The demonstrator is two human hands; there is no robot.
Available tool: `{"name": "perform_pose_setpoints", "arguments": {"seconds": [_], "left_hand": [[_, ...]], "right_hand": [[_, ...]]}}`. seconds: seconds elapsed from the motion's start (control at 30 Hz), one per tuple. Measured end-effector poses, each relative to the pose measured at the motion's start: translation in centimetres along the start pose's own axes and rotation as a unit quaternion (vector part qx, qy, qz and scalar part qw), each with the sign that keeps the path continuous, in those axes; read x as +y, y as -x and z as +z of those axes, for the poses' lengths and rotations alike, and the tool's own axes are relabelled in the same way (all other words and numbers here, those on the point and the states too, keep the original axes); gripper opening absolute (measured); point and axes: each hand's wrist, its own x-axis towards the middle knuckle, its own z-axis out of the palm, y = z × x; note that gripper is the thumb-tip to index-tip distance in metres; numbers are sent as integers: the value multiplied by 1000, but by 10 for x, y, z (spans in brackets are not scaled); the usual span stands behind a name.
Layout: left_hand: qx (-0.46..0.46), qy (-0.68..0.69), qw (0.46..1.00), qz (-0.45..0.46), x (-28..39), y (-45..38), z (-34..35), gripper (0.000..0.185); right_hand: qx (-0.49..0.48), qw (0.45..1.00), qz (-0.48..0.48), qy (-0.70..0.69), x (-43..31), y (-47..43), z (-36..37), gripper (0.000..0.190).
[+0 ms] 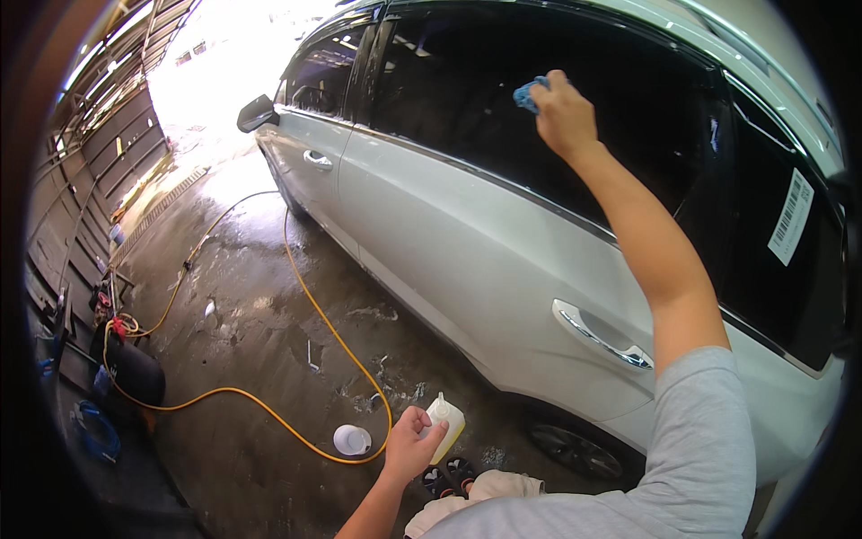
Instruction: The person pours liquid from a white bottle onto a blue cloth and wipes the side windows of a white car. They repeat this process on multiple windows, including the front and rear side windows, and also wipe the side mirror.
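Observation:
My right hand [567,116] is raised to the dark rear side window [471,87] of a white car, its fingers closed on a crumpled blue cloth [530,95] that appears to lie against the glass. Low in the view, my left hand [412,445] grips a translucent plastic bottle [448,431] with a nozzle tip and yellowish liquid inside. The chrome rear door handle [603,340] sits below my right forearm. A label with a barcode [791,217] is stuck on the rearmost glass.
A yellow hose [316,306] loops over the wet concrete floor, beside a white container [351,440]. A black drum-like container [135,372] and a coiled blue hose [95,431] lie by the left wall. The side mirror [256,114] sticks out at the car's front.

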Motion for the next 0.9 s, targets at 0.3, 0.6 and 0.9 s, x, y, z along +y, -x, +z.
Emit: {"name": "perform_pose_setpoints", "arguments": {"seconds": [0.3, 0.6, 0.9], "left_hand": [[1, -6, 999, 39, -5, 30, -8, 34], [88, 148, 982, -75, -20, 48, -7, 53], [189, 401, 894, -64, -62, 60, -11, 45]], "right_hand": [[-178, 962, 18, -206, -138, 0, 145, 20], [-326, 291, 340, -833, -309, 256, -78, 52], [-332, 141, 548, -755, -410, 328, -184, 42]]}}
